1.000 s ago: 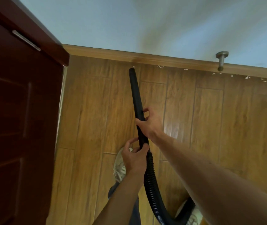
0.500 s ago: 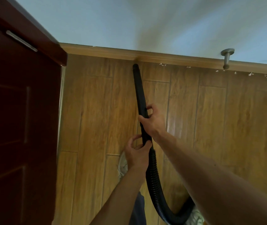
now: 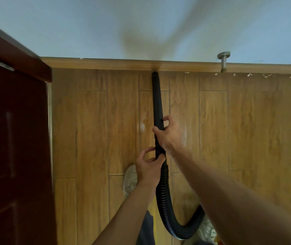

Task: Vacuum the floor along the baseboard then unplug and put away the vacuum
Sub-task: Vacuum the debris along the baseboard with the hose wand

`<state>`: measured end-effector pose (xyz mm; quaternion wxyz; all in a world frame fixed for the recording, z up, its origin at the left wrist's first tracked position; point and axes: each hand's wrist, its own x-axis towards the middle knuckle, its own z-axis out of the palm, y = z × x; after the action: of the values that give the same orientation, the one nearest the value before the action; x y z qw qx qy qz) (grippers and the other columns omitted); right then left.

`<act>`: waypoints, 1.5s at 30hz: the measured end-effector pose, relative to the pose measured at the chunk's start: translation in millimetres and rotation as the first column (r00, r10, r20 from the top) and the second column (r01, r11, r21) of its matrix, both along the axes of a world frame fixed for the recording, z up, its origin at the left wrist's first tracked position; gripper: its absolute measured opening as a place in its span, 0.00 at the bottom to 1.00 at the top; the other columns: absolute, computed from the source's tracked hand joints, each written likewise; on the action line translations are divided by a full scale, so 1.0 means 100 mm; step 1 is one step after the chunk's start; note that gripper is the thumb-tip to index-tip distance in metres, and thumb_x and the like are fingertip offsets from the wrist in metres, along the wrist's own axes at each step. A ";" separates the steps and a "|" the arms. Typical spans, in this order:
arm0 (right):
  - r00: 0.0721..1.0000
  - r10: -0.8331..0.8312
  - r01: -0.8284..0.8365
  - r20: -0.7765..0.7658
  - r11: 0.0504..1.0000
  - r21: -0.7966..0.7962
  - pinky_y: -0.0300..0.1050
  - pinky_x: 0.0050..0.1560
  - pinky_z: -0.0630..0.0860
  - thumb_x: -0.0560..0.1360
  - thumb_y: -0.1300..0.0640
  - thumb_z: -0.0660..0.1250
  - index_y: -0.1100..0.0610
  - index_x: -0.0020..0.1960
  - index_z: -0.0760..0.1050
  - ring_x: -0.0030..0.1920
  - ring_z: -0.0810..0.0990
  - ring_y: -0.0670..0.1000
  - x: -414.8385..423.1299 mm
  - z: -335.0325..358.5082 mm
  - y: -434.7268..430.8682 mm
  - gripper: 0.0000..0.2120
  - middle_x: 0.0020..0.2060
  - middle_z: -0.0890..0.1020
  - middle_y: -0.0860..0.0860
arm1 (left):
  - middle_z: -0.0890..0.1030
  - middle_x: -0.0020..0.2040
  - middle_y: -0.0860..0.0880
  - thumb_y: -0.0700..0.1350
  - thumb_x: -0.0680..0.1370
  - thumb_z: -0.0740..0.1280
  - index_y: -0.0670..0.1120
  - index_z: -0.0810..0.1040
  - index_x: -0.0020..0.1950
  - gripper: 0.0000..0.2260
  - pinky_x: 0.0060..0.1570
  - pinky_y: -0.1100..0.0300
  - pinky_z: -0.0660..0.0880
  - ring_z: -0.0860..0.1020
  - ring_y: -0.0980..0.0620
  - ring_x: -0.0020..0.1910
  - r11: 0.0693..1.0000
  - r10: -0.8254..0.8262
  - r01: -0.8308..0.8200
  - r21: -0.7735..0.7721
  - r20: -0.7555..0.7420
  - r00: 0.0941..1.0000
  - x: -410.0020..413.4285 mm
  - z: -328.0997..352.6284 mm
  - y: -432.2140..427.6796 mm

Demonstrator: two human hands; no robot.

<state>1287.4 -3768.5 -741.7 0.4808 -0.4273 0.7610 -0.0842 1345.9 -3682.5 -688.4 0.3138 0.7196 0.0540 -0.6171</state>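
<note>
1. At the baseboard point(image 3: 105, 64), you are holding the wand point(image 3: 157, 98) tip.
2. Your right hand point(image 3: 168, 136) is gripping the seemingly rigid wand midway; your left hand point(image 3: 148, 167) is gripping its base, steadying the floppy hose point(image 3: 164, 200).

- Black nozzle point(image 3: 157, 96) and black ribbed hose point(image 3: 164, 195).
- Tan wood-grain floor point(image 3: 247, 129), light wooden baseboard point(image 3: 105, 63).
- Pale blue wall point(image 3: 70, 29).
- Dark reddish-brown door point(image 3: 14, 147).
- White shoe point(image 3: 129, 179).
</note>
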 end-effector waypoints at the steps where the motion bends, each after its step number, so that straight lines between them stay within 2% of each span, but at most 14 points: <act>1: 1.000 0.009 -0.009 -0.013 1.000 0.001 0.51 0.40 0.83 0.75 0.53 0.71 0.51 0.62 0.69 0.40 0.83 0.52 0.01 0.01 -0.02 0.18 0.46 0.83 0.55 | 0.86 0.36 0.43 0.37 0.74 0.74 0.49 0.79 0.52 0.11 0.42 0.42 0.81 0.83 0.42 0.35 1.000 -0.004 0.004 -0.003 0.002 1.000 0.01 0.00 -0.02; 3: 0.998 0.033 -0.033 -0.049 0.999 0.008 0.44 0.35 0.80 0.75 0.52 0.70 0.51 0.63 0.69 0.43 0.83 0.52 0.05 0.02 -0.06 0.19 0.48 0.82 0.53 | 0.85 0.35 0.43 0.37 0.74 0.74 0.48 0.79 0.52 0.11 0.44 0.41 0.81 0.83 0.41 0.36 1.000 -0.001 0.001 -0.004 -0.003 1.000 0.04 -0.01 -0.06; 5: 0.999 0.021 -0.021 -0.042 1.000 -0.004 0.48 0.40 0.82 0.74 0.52 0.71 0.51 0.64 0.70 0.46 0.83 0.53 0.11 0.03 -0.09 0.20 0.49 0.82 0.53 | 0.85 0.35 0.43 0.37 0.73 0.74 0.48 0.79 0.52 0.11 0.45 0.40 0.80 0.83 0.41 0.36 1.000 -0.007 0.007 -0.008 0.002 1.000 0.09 -0.01 -0.08; 8: 0.999 -0.004 0.004 -0.033 1.000 -0.001 0.55 0.45 0.83 0.74 0.54 0.71 0.54 0.64 0.70 0.43 0.82 0.53 0.17 0.06 -0.10 0.21 0.47 0.81 0.53 | 0.86 0.38 0.42 0.37 0.74 0.74 0.48 0.79 0.53 0.11 0.44 0.41 0.81 0.84 0.40 0.39 1.000 -0.029 0.029 -0.012 0.013 1.000 0.13 0.02 -0.10; 12: 0.998 -0.021 0.023 -0.065 0.999 0.030 0.49 0.36 0.82 0.76 0.53 0.70 0.52 0.62 0.68 0.37 0.82 0.51 0.04 0.09 -0.12 0.18 0.44 0.81 0.54 | 0.86 0.39 0.39 0.36 0.74 0.73 0.47 0.79 0.52 0.10 0.40 0.44 0.81 0.84 0.35 0.40 0.998 -0.052 0.052 -0.020 -0.020 0.998 0.13 0.03 -0.13; 16: 0.995 -0.066 0.068 -0.078 0.997 0.022 0.55 0.40 0.83 0.74 0.52 0.70 0.52 0.62 0.69 0.38 0.83 0.52 -0.08 0.09 -0.09 0.19 0.43 0.82 0.53 | 0.85 0.40 0.36 0.35 0.74 0.73 0.46 0.79 0.53 0.10 0.32 0.52 0.79 0.82 0.41 0.33 0.995 -0.100 0.099 -0.023 -0.047 0.994 0.05 0.03 -0.14; 21: 0.992 -0.125 0.126 -0.029 0.992 0.021 0.55 0.47 0.83 0.74 0.53 0.70 0.53 0.63 0.68 0.46 0.84 0.56 -0.25 0.09 -0.06 0.20 0.50 0.82 0.55 | 0.85 0.39 0.38 0.36 0.75 0.73 0.47 0.79 0.52 0.10 0.30 0.54 0.78 0.82 0.41 0.32 0.988 -0.150 0.148 -0.038 -0.048 0.988 -0.06 0.02 -0.12; 23: 0.990 -0.143 0.143 -0.014 0.990 0.017 0.56 0.46 0.83 0.74 0.53 0.70 0.51 0.60 0.68 0.45 0.84 0.56 -0.30 0.06 -0.05 0.18 0.49 0.83 0.55 | 0.85 0.37 0.40 0.36 0.75 0.73 0.48 0.80 0.51 0.09 0.30 0.54 0.78 0.82 0.43 0.32 0.986 -0.162 0.160 -0.043 -0.037 0.986 -0.11 0.01 -0.11; 27: 0.987 -0.163 0.163 0.001 0.987 0.005 0.50 0.40 0.82 0.74 0.55 0.71 0.53 0.59 0.68 0.41 0.83 0.55 -0.43 0.02 -0.06 0.16 0.45 0.83 0.56 | 0.85 0.35 0.39 0.36 0.74 0.73 0.47 0.79 0.51 0.10 0.29 0.54 0.77 0.82 0.43 0.31 0.984 -0.172 0.171 -0.044 -0.021 0.985 -0.24 -0.05 -0.14; 34: 0.983 -0.181 0.181 0.003 0.982 -0.047 0.54 0.43 0.83 0.75 0.54 0.70 0.54 0.59 0.70 0.41 0.83 0.55 -0.71 -0.03 -0.15 0.16 0.46 0.83 0.55 | 0.86 0.38 0.40 0.37 0.74 0.74 0.49 0.80 0.52 0.11 0.35 0.52 0.79 0.83 0.43 0.33 0.978 -0.193 0.191 -0.081 -0.012 0.981 -0.53 -0.12 -0.22; 38: 0.979 -0.206 0.206 0.009 0.978 -0.040 0.56 0.46 0.83 0.75 0.54 0.70 0.56 0.66 0.70 0.43 0.84 0.55 -0.83 -0.02 -0.18 0.22 0.49 0.83 0.56 | 0.85 0.39 0.39 0.36 0.74 0.74 0.48 0.80 0.55 0.12 0.32 0.54 0.78 0.83 0.44 0.32 0.976 -0.197 0.196 -0.090 -0.004 0.980 -0.64 -0.12 -0.25; 41: 0.975 -0.221 0.221 0.022 0.974 -0.041 0.54 0.45 0.82 0.75 0.55 0.70 0.56 0.65 0.70 0.42 0.83 0.54 -0.92 -0.02 -0.20 0.20 0.47 0.83 0.55 | 0.86 0.39 0.40 0.37 0.74 0.74 0.48 0.80 0.55 0.12 0.32 0.55 0.78 0.83 0.45 0.32 0.972 -0.216 0.216 -0.094 0.005 0.976 -0.72 -0.11 -0.29; 45: 0.971 -0.239 0.240 0.027 0.970 -0.044 0.54 0.47 0.82 0.75 0.54 0.70 0.55 0.65 0.70 0.45 0.84 0.55 -1.10 -0.04 -0.24 0.20 0.50 0.82 0.55 | 0.86 0.38 0.41 0.37 0.74 0.74 0.47 0.80 0.56 0.13 0.31 0.56 0.77 0.83 0.45 0.32 0.964 -0.251 0.251 -0.093 0.017 0.968 -0.87 -0.12 -0.34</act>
<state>1177.6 -3792.8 -745.6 0.4649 -0.3425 0.7997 -0.1641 1259.0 -3716.3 -700.1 0.2669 0.7068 -0.0675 -0.6517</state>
